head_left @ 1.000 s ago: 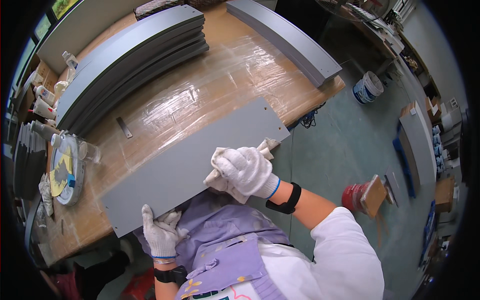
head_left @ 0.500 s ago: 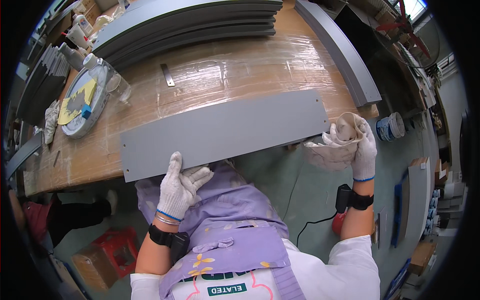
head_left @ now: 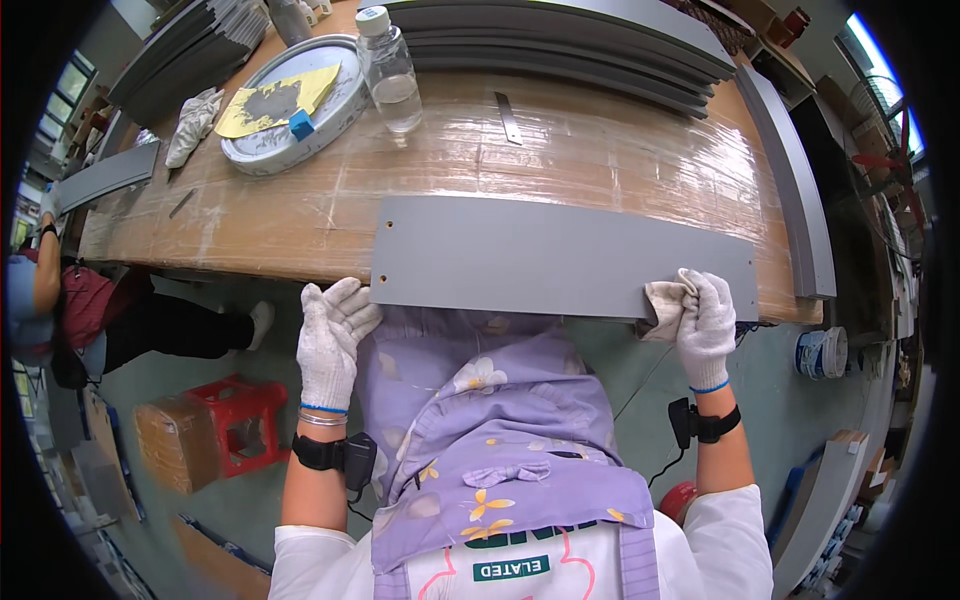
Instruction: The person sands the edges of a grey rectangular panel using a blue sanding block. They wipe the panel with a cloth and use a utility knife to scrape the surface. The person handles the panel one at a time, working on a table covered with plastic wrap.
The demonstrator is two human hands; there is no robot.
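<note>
A long flat grey panel [head_left: 560, 255] with small holes near its ends lies along the front edge of the table, its near side reaching over the edge. My right hand [head_left: 708, 325], in a white knit glove, is closed on a bunched off-white cloth [head_left: 662, 305] at the panel's near right part. At the panel's left end is my left hand [head_left: 333, 335], also gloved, palm turned up and fingers spread. Its fingertips come close to the near left corner; whether they touch is unclear.
Behind the panel, a stack of grey panels [head_left: 560, 50] and a thin metal strip [head_left: 508, 118] rest on the film-covered table [head_left: 460, 165]. To the left stand a clear bottle [head_left: 395, 85] and a round lid [head_left: 345, 115] bearing yellow sandpaper and a blue block. Another person [head_left: 75, 310] works far left.
My view has swung left. The cloth has gone from hanging loose off the panel's right end to bunched against its near edge. My left hand has moved off the panel's face to its left end.
</note>
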